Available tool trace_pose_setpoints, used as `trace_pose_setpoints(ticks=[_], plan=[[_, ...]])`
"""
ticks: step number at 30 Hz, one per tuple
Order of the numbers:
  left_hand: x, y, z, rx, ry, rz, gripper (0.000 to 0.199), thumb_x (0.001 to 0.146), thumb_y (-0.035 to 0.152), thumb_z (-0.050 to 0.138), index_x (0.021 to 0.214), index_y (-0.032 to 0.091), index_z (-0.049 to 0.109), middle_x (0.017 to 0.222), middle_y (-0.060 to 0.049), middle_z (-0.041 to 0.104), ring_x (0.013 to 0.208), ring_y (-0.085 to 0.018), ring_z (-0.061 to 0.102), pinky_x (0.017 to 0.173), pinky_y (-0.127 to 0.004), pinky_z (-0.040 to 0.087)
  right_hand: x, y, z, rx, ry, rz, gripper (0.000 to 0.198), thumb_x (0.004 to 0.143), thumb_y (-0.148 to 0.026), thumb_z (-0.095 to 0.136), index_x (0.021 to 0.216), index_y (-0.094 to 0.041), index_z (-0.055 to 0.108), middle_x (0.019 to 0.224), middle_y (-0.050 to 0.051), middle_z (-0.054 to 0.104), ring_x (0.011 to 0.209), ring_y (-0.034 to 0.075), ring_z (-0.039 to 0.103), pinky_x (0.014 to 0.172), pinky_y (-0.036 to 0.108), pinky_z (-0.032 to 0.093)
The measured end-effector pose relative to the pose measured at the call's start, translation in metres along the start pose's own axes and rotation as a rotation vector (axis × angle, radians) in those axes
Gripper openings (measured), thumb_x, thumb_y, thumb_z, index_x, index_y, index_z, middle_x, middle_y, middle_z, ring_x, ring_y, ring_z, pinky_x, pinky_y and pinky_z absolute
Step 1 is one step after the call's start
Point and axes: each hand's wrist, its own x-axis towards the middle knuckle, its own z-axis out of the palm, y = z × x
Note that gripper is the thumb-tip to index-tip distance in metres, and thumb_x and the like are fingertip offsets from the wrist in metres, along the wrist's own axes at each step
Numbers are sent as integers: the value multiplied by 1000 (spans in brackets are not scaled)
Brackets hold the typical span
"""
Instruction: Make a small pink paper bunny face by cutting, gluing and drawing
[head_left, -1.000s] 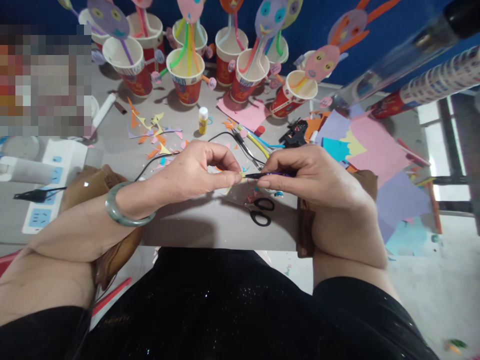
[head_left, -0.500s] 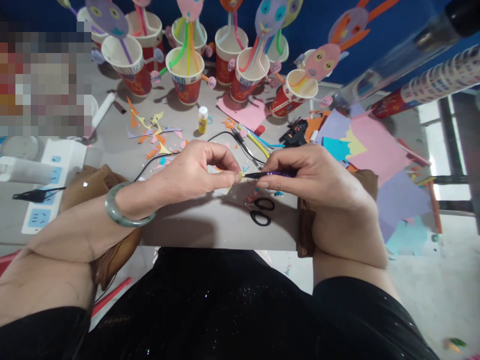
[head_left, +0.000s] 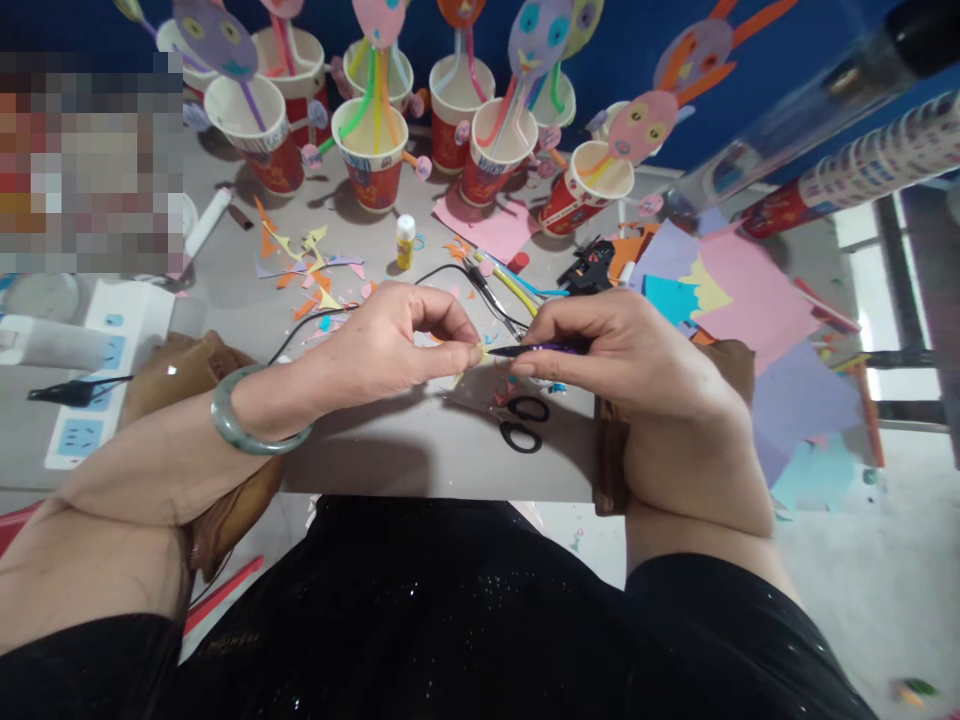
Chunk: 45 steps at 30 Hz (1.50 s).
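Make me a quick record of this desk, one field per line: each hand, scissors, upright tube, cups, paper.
Left hand: pinching a tiny yellow piece
Right hand: holding a slim dark tool, its tip at or near that piece
Scissors: lying on the table, black handles
Tube: yellow, white top, upright
Cups: along the back, several with paper faces
Paper sheets: overlapping, on the right

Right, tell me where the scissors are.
In the head view, the scissors lie on the table, slightly below and right of the picture's centre, between the right hand and the table's near edge.
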Motion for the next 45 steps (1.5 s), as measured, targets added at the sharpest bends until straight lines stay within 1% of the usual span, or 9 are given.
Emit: trace_pose_setpoints(ticks=[6,12,18,23,27,30,38,41,45], plan=[[0,0,0,8,14,-6,9,80,26,73,77,18,72,74,0,73,66,-11,65,63,-24,53,1,3,-3,8,5,-3,42,81,-64,77,70,-24,69,62,-1,65,63,16,56,58,31,40],[0,-2,0,-8,31,4,10,82,27,73,78,18,72,76,-1,73,70,-12,66,64,-24,52,5,9,4,129,144,8,45,69,-64,86,72,-24,66,63,-2,60,57,13,49,52,29,37],[0,-7,1,-29,28,17,9,83,28,73,79,19,72,78,0,74,70,-12,65,63,-23,51,14,12,26,229,144,-3,35,77,-52,82,77,-22,66,64,-3,61,56,11,49,51,27,36],[1,-12,3,-19,49,35,10,81,28,75,81,19,72,80,-1,75,74,-13,67,67,-25,53,16,17,35,304,156,-40,38,75,-53,83,79,-20,64,64,-4,57,57,10,47,52,26,33],[1,-15,3,-19,49,80,8,81,27,74,80,19,73,81,-1,75,76,-14,68,70,-26,55,16,17,38,342,140,-36,37,77,-51,83,78,-19,63,61,-5,53,55,9,44,51,25,31],[2,-15,4,-20,50,119,6,81,24,73,79,18,72,80,0,74,77,-14,68,72,-26,55,18,17,39,365,158,-80,34,79,-46,82,76,-18,62,61,-6,52,54,7,40,50,24,29],[2,-12,5,-45,54,149,5,81,18,72,76,18,72,77,1,73,75,-12,67,71,-24,54,19,16,39,403,139,-125,26,80,-33,80,73,-18,59,61,-6,50,54,6,37,48,23,25],[1,-11,6,-56,52,135,5,81,18,72,77,18,72,77,2,73,74,-11,67,70,-23,54,20,18,39,424,138,-106,25,79,-33,80,73,-18,60,61,-6,50,54,6,37,48,23,25],[0,-9,5,-48,39,89,6,83,18,70,77,19,71,77,2,73,72,-11,65,68,-23,53,21,25,39,486,219,-76,27,80,-38,80,74,-19,62,60,-6,49,54,6,36,48,24,24]])
